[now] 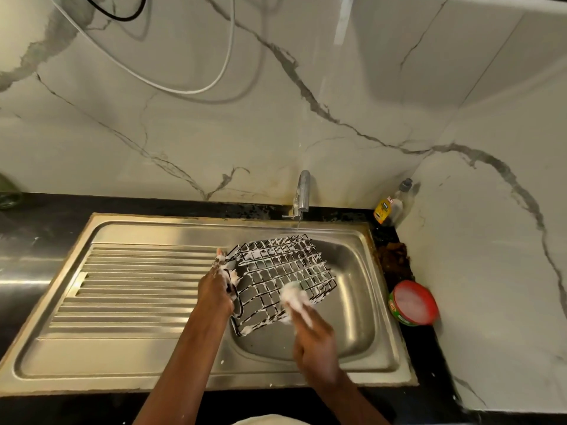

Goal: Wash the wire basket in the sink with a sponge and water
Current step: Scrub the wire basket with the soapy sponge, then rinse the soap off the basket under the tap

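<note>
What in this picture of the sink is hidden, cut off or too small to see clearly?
- Sponge: head view; foam covers it, so its colour and shape are unclear.
- Right hand: its fingertips are buried in that foam.
- Bottle label: too small to read.
- Dark green thing on the counter: cut off by the left edge.
- Drain of the sink: behind the basket.

a home kitchen: steel sink [214, 231] with drainboard, tap [303, 191], marble-look wall [184, 133], dish soap bottle [391, 207].

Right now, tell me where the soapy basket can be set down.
Free: the ribbed drainboard, left of the left hand. Crowded: the bowl under the wire basket and right hand; the right counter strip holds a red tub and bottle.
</note>
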### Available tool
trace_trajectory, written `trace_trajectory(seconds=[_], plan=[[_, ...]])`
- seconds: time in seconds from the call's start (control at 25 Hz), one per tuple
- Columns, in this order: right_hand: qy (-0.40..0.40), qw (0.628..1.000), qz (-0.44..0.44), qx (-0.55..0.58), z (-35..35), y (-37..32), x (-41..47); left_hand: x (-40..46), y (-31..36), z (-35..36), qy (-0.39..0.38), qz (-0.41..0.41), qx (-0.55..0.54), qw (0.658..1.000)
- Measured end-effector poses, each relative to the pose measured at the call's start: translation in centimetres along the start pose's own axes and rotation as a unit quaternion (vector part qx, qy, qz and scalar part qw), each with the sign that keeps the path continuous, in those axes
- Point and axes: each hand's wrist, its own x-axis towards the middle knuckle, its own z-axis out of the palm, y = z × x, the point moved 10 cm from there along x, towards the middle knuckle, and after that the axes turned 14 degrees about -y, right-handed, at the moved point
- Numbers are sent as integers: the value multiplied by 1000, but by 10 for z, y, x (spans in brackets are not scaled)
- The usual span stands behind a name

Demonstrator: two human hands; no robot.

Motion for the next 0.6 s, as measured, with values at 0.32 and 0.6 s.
trace_trajectory(seconds=[0.32, 0.6], plan=[[96, 943, 318, -11, -80, 168, -36, -4, -1, 3, 10, 37, 15, 999], [119, 832, 540, -44, -119, 247, -92, 2, -16, 17, 7, 46, 20, 999]])
